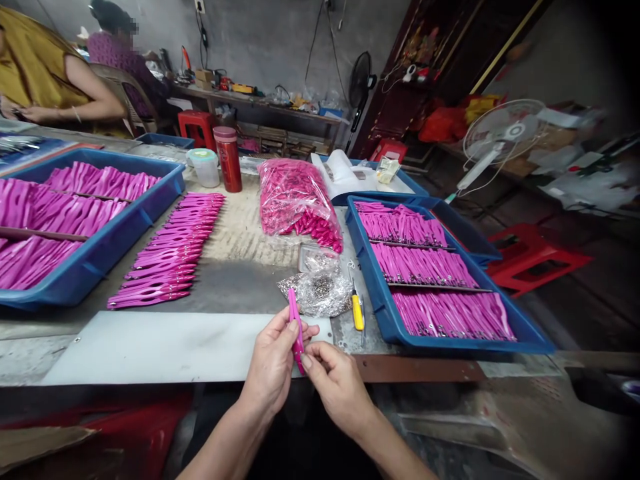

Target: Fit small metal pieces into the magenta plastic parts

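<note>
**Both hands on one pink piece at the bench edge**

Low in the centre of the frame, the left hand (273,363) was closed around a slim pink plastic piece (296,328), its fingers curled over the lower half while the upper end stood up nearly upright above the thumb. The right hand (336,381) met it from the right, fingertips pinched narrow against the bottom end of the same piece, so that both hands touched it at once. Whether the right hand held anything small besides could not be told.

Just above the hands, on the grey worktable (240,283), lay a clear bag of small metal parts (317,290), and just to its right a yellow-handled tool (357,311). Further up the middle sat a large bag of pink pieces (295,200), bulging and tied shut. To the left of centre a long row of loose pink pieces (173,250) ran diagonally across the table, each overlapping the next.

At the right a blue tray (383,313) held three rows of pink pieces parted by thin rods. At the left edge another blue tray (107,247) was filled likewise. Behind the bags stood a red canister (229,159) beside a white lidded tub (204,167).

In the upper left a person in a yellow top (35,67) sat at the far end of the table. A white fan (500,137) stood at the upper right, with a red stool (535,257) below it.
</note>
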